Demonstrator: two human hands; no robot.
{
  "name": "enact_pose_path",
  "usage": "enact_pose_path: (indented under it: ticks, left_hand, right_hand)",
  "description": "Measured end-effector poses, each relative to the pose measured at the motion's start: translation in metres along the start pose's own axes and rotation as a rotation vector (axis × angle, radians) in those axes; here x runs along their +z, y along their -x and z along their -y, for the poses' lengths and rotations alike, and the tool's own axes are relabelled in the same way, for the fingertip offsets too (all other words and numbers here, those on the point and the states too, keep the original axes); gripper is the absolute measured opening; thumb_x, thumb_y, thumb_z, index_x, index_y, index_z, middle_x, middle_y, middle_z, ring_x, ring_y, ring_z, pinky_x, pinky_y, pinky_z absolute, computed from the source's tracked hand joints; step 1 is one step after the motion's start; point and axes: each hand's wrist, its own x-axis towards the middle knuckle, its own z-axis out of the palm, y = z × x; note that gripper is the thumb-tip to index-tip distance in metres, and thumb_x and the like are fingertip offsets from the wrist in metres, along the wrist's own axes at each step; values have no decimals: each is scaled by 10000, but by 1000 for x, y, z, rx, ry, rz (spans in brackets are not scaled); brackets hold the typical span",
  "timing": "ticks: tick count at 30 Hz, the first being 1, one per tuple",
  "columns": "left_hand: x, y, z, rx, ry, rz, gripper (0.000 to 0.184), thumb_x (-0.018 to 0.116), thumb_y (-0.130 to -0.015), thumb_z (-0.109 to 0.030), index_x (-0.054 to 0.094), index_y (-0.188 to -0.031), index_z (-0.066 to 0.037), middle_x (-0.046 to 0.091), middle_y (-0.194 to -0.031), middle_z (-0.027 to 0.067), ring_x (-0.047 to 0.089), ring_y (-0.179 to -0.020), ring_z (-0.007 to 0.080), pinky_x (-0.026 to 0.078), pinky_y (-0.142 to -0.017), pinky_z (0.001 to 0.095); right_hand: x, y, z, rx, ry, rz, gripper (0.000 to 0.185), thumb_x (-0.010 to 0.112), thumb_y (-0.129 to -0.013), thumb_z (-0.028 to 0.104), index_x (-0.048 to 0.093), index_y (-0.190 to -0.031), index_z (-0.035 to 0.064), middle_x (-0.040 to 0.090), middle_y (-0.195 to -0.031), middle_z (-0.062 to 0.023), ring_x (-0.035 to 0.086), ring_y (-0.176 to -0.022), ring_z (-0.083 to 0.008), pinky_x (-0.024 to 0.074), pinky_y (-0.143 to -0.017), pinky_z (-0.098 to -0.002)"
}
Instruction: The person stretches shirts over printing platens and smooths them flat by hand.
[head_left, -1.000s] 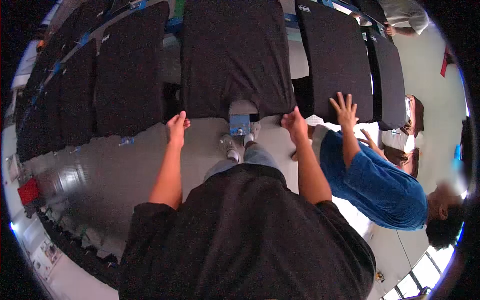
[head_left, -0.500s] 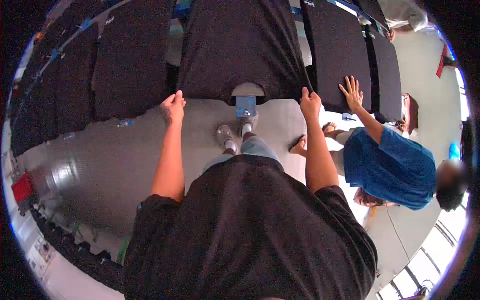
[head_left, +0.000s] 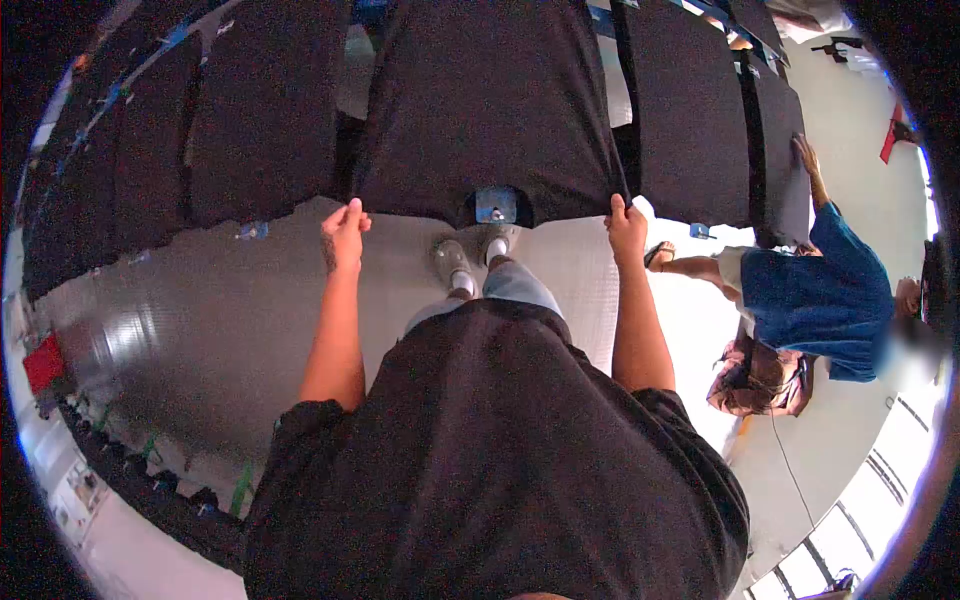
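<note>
A wide piece of black cloth lies over a board straight ahead, its near edge hanging toward me. At its left corner my left hand is closed, thumb and fingers pinching the cloth's edge. My right hand grips the opposite corner, and the cloth is drawn into folds leading to it. Between my hands, a blue metal bracket with a bolt shows at a curved gap in the near edge. The board under the cloth is hidden.
More black-covered boards stand to the left and right. A co-worker in a blue shirt stands at right, one hand on the farthest right board. A dark bundle is near them. A red object lies far left.
Both my hands have come slightly closer to me with the cloth's edge, and the grey arc above the bracket is now covered. The co-worker has moved right to another board.
</note>
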Motion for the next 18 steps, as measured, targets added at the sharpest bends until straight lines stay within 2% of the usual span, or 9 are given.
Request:
enact_pose_path:
  ticks: [2, 4, 6, 10, 18]
  left_hand:
    - [0, 1, 0, 1, 21, 11, 306, 667, -910, -270, 654, -818, 21, 628, -698, 40, 578, -598, 111, 482, -597, 262]
    - [-2, 4, 3, -10, 32, 22, 295, 667, -910, -260, 657, -828, 23, 631, -703, 42, 581, -601, 113, 486, -597, 261]
    - [-2, 6, 6, -47, 50, -10, 280, 683, -897, -301, 654, -863, -25, 632, -725, 33, 586, -609, 110, 499, -603, 255]
    - [-6, 14, 8, -77, 44, -6, 268, 664, -913, -247, 665, -861, 16, 636, -723, 43, 588, -606, 118, 499, -603, 259]
    - [-10, 21, 15, -114, 85, 1, 273, 690, -892, -291, 643, -843, -27, 630, -745, 35, 584, -615, 117, 493, -599, 257]
  right_hand:
    - [-2, -1, 3, 8, -38, -9, 566, 607, -907, 460, 579, -591, -8, 589, -534, -114, 574, -499, -226, 436, -515, -379]
    - [-9, 7, 17, 29, -8, 48, 590, 567, -929, 492, 574, -651, -29, 587, -571, -81, 548, -520, -152, 432, -513, -338]
    - [-6, 8, 12, 35, -2, 33, 585, 571, -926, 492, 574, -650, -24, 584, -569, -78, 547, -522, -150, 427, -510, -335]
    - [-6, 12, 3, 33, -13, -3, 575, 585, -920, 485, 572, -621, -7, 560, -542, -66, 537, -507, -143, 402, -487, -327]
    - [-3, 20, -9, 8, -45, 1, 533, 612, -924, 424, 557, -595, 7, 542, -524, -45, 504, -469, -130, 386, -462, -311]
